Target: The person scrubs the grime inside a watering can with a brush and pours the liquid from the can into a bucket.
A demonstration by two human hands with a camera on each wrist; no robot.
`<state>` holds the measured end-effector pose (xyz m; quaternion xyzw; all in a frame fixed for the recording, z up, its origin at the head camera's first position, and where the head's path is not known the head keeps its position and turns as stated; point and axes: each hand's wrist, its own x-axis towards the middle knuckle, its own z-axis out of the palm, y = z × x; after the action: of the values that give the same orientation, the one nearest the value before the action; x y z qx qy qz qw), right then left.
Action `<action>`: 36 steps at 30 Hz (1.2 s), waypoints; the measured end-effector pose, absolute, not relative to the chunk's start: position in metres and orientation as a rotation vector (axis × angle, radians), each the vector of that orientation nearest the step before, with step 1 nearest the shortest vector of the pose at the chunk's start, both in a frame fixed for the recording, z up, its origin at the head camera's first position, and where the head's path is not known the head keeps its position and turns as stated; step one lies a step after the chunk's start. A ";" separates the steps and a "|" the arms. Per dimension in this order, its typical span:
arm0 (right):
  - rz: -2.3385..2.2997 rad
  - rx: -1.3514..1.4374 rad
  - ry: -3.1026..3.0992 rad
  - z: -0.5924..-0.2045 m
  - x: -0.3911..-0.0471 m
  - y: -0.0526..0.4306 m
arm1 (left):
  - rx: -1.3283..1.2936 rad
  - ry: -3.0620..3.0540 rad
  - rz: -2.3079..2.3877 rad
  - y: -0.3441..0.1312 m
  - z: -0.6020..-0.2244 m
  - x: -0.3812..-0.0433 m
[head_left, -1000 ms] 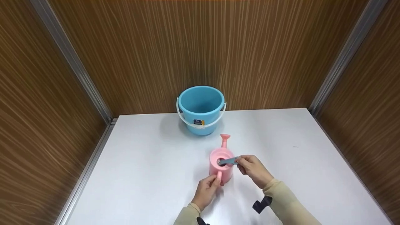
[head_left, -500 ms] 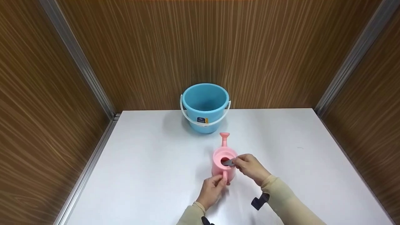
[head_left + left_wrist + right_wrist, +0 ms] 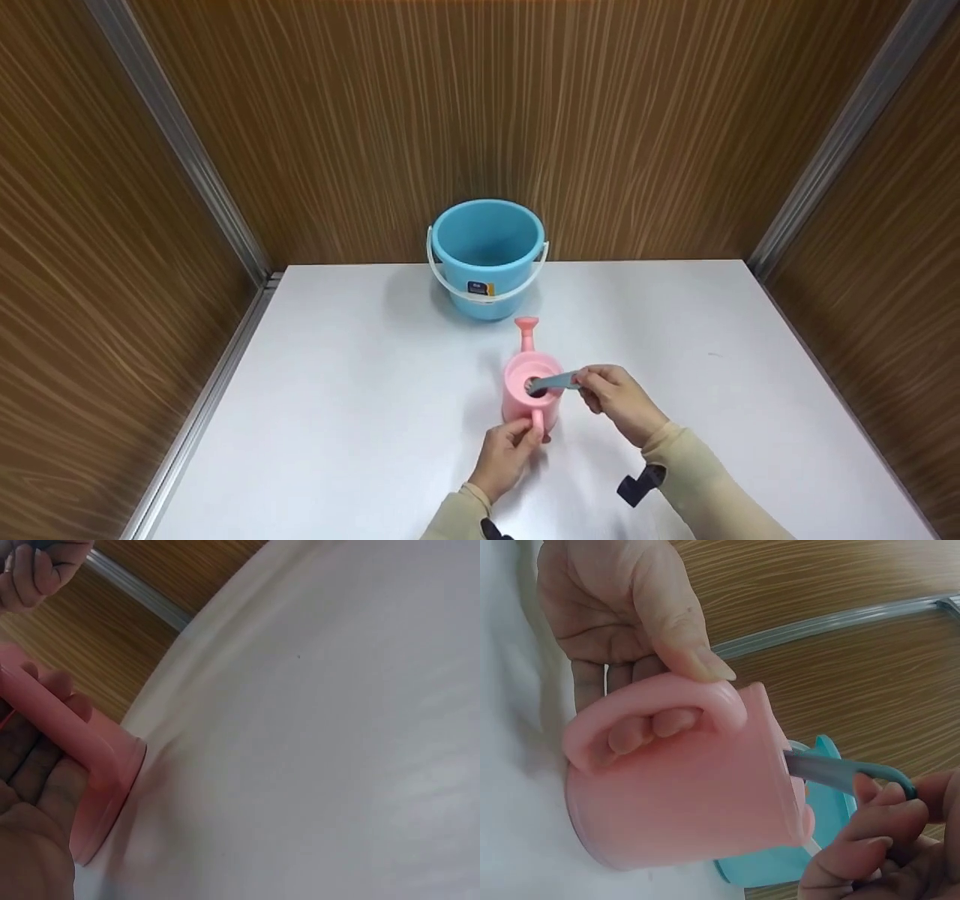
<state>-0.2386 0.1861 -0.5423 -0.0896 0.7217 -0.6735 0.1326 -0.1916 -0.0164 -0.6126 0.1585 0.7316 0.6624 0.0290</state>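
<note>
A pink watering can (image 3: pixel 529 367) stands upright on the white table, its spout pointing away toward the back. My left hand (image 3: pixel 501 457) grips the can's handle (image 3: pixel 652 701), fingers passing through the loop and the thumb on top. Above the can's right side, my right hand (image 3: pixel 619 401) pinches the end of a brush (image 3: pixel 556 381) with a flat blue-grey handle. The brush slants down into the can's round top opening. A bit of its pale head shows at the hole; the rest is hidden inside.
A blue bucket (image 3: pixel 487 289) with a white bail handle (image 3: pixel 442 281) stands behind the can, near the back wall. Wood-grain panels (image 3: pixel 360 135) enclose the white table (image 3: pixel 360 420) at the back and both sides.
The right hand pushed the brush deeper into the can, then drew it partly back out to the right. The left hand keeps its grip; the can's spout has swung slightly left.
</note>
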 end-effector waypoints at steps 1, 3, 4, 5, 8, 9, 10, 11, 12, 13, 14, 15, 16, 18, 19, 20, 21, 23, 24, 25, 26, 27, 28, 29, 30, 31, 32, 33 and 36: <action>-1.961 -0.268 2.086 -0.543 -0.239 0.187 | 0.484 2.249 2.044 -0.016 -0.612 -0.192; -1.966 -0.277 2.082 -0.543 -0.238 0.189 | 0.473 2.238 2.040 -0.016 -0.612 -0.193; -1.965 -0.275 2.083 -0.543 -0.238 0.189 | 0.469 2.237 2.034 -0.016 -0.612 -0.193; -1.962 -0.276 2.085 -0.543 -0.239 0.188 | 0.470 2.239 2.032 -0.015 -0.612 -0.193; -1.943 -0.279 2.094 -0.544 -0.240 0.186 | 0.465 2.240 2.028 -0.015 -0.612 -0.194; -1.936 -0.281 2.098 -0.544 -0.240 0.185 | 0.466 2.244 2.028 -0.015 -0.613 -0.194; -1.930 -0.280 2.103 -0.544 -0.241 0.183 | 0.465 2.244 2.028 -0.015 -0.613 -0.195; -1.927 -0.278 2.107 -0.544 -0.241 0.182 | 0.463 2.243 2.030 -0.014 -0.613 -0.195; -1.922 -0.279 2.109 -0.544 -0.242 0.181 | 0.466 2.243 2.034 -0.014 -0.613 -0.195; -1.914 -0.279 2.111 -0.544 -0.243 0.179 | 0.468 2.244 2.038 -0.013 -0.613 -0.196; -1.906 -0.277 2.113 -0.544 -0.244 0.178 | 0.468 2.243 2.039 -0.013 -0.613 -0.196; -1.895 -0.276 2.115 -0.545 -0.245 0.176 | 0.469 2.240 2.042 -0.012 -0.614 -0.196; -1.880 -0.274 2.120 -0.545 -0.247 0.174 | 0.472 2.238 2.044 -0.012 -0.614 -0.197; -1.850 -0.278 2.121 -0.547 -0.249 0.171 | 0.482 2.234 2.050 -0.011 -0.614 -0.197; -1.834 -0.277 2.128 -0.548 -0.251 0.168 | 0.487 2.233 2.053 -0.010 -0.614 -0.197; -1.821 -0.276 2.137 -0.548 -0.252 0.166 | 0.493 2.230 2.058 -0.010 -0.614 -0.198; -1.812 -0.272 2.144 -0.549 -0.253 0.164 | 0.499 2.227 2.065 -0.010 -0.614 -0.198; -1.802 -0.259 2.162 -0.549 -0.253 0.161 | 0.507 2.223 2.074 -0.009 -0.615 -0.199; -1.798 -0.248 2.172 -0.548 -0.253 0.160 | 0.506 2.218 2.080 -0.009 -0.615 -0.199; -1.796 -0.236 2.183 -0.549 -0.254 0.160 | 0.503 2.212 2.085 -0.009 -0.615 -0.199; -1.797 -0.227 2.190 -0.548 -0.254 0.159 | 0.500 2.209 2.088 -0.009 -0.616 -0.200; -1.798 -0.218 2.196 -0.549 -0.254 0.159 | 0.500 2.211 2.089 -0.009 -0.616 -0.200; -1.799 -0.212 2.202 -0.549 -0.254 0.159 | 0.500 2.210 2.089 -0.008 -0.616 -0.201; -1.799 -0.207 2.204 -0.550 -0.254 0.159 | 0.500 2.209 2.091 -0.009 -0.616 -0.201; -1.806 -0.204 2.203 -0.551 -0.254 0.159 | 0.500 2.208 2.090 -0.009 -0.616 -0.201; -1.814 -0.201 2.202 -0.552 -0.253 0.159 | 0.500 2.212 2.088 -0.009 -0.616 -0.202; -1.824 -0.198 2.196 -0.552 -0.253 0.160 | 0.502 2.216 2.086 -0.009 -0.617 -0.202; -1.837 -0.195 2.189 -0.553 -0.253 0.161 | 0.503 2.219 2.083 -0.009 -0.617 -0.202; -1.870 -0.198 2.173 -0.553 -0.251 0.163 | 0.507 2.226 2.079 -0.009 -0.616 -0.202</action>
<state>-0.2513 0.1634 -0.5530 -0.0682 0.7493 -0.6450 0.1337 -0.2023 -0.0087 -0.6164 0.1642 0.7208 0.6729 0.0270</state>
